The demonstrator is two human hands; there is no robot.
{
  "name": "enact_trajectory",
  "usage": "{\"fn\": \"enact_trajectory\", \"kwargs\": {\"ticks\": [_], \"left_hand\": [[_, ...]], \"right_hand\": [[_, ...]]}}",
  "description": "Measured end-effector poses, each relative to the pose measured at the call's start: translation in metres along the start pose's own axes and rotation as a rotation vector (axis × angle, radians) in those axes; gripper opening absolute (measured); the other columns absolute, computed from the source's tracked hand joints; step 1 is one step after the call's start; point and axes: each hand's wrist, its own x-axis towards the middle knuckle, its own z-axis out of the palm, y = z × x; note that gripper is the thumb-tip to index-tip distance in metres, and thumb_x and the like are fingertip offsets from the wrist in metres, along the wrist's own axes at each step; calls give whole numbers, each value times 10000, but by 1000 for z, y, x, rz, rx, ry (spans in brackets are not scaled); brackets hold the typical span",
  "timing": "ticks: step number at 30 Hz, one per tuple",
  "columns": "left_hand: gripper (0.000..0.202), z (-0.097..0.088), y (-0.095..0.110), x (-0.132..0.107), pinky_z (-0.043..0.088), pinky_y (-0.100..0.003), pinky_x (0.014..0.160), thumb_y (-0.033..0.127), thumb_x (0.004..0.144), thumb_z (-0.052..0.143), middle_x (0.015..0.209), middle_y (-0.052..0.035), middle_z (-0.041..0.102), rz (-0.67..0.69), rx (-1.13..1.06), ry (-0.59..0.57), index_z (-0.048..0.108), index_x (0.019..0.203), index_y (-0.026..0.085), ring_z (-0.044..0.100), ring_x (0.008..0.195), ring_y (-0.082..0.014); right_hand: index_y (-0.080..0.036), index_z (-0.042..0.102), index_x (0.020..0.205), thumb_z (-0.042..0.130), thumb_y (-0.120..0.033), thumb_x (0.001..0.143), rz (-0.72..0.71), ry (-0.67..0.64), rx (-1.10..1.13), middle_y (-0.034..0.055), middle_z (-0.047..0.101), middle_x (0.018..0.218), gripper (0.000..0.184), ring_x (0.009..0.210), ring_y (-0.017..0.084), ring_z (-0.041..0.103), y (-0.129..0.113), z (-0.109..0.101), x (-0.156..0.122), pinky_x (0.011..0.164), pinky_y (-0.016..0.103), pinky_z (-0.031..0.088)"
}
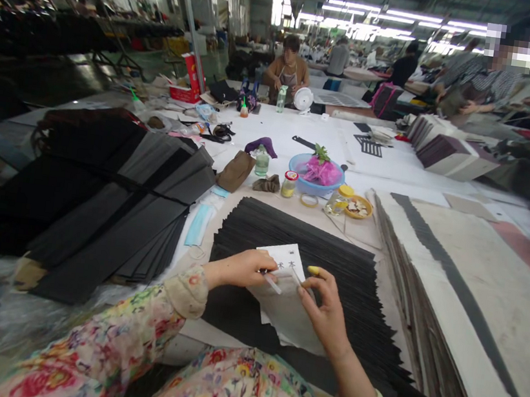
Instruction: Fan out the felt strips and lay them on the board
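Observation:
My left hand (247,268) is closed around a slim pale piece (273,283) with a dark end near the fingers; its exact kind is unclear. Between thumb and finger, my right hand (326,304) pinches a thin whitish stick (295,274). A yellow cover (314,271) sits on one of its fingertips. Under both hands lies a white booklet (290,252) with printed characters, and pale sheets (288,319) cover its lower part. These papers rest on a fanned stack of black strips (353,269).
More dark strips (127,206) are piled at left. Beyond the black stack stand a blue basin (301,182), a lidded jar (289,185) and a yellow dish (365,215). Large layered sheets (460,270) lie at right. A person (289,68) sits across the table; another (480,83) stands at right.

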Motion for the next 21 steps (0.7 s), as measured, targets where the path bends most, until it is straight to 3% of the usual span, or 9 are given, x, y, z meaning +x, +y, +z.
{"fn": "enact_trajectory", "kwargs": {"ticks": [2, 4, 7, 12, 15, 18, 21], "left_hand": [[261, -3, 4, 3, 367, -200, 648, 380, 827, 450, 731, 5, 545, -31, -157, -26, 556, 740, 158, 479, 699, -114], [294, -6, 2, 9, 364, -184, 595, 417, 826, 423, 736, 20, 543, -119, -296, -30, 554, 809, 154, 482, 673, -103], [325, -4, -15, 22, 378, -197, 590, 427, 826, 390, 765, 9, 571, -266, -303, 17, 559, 860, 152, 508, 688, -122], [253, 15, -46, 29, 387, -267, 773, 307, 829, 372, 896, -49, 609, -382, -45, 229, 577, 870, 165, 535, 859, -178], [346, 33, -49, 22, 412, -269, 737, 386, 856, 306, 863, -47, 616, -457, -186, 290, 569, 867, 161, 554, 804, -172], [392, 51, -48, 15, 429, -256, 680, 441, 846, 311, 885, -47, 625, -585, -384, 273, 579, 885, 157, 565, 802, -172], [391, 62, -48, 10, 435, -245, 643, 444, 834, 334, 921, -57, 623, -672, -495, 238, 589, 893, 153, 562, 843, -182]], "right_hand": [[-233, 467, 1115, 577, -367, 735, 118, -92, 162, 100, 475, 1203, 418, 1072, 219, 485, 0, -7, -3, 819, 346, 458], [-229, 374, 1231, 570, -386, 743, 232, -278, 257, 89, 534, 1175, 549, 1023, 213, 534, 3, -13, -5, 818, 354, 468], [-180, 514, 1117, 534, -428, 759, 337, -428, 194, 74, 631, 1030, 436, 949, 226, 578, 18, -12, 0, 821, 377, 468], [-153, 575, 952, 484, -471, 759, 405, -265, 17, 81, 667, 915, 383, 861, 231, 608, 61, 11, 15, 745, 356, 489], [-159, 558, 952, 452, -468, 773, 408, -240, -47, 88, 657, 935, 372, 869, 221, 602, 77, 22, 22, 753, 340, 475], [-151, 536, 1001, 514, -457, 735, 413, -207, -156, 112, 631, 947, 406, 886, 248, 582, 80, 22, 24, 786, 376, 440], [-146, 476, 1136, 561, -420, 707, 292, -132, -387, 123, 590, 977, 516, 928, 269, 544, 72, 16, 24, 828, 407, 399]]}}
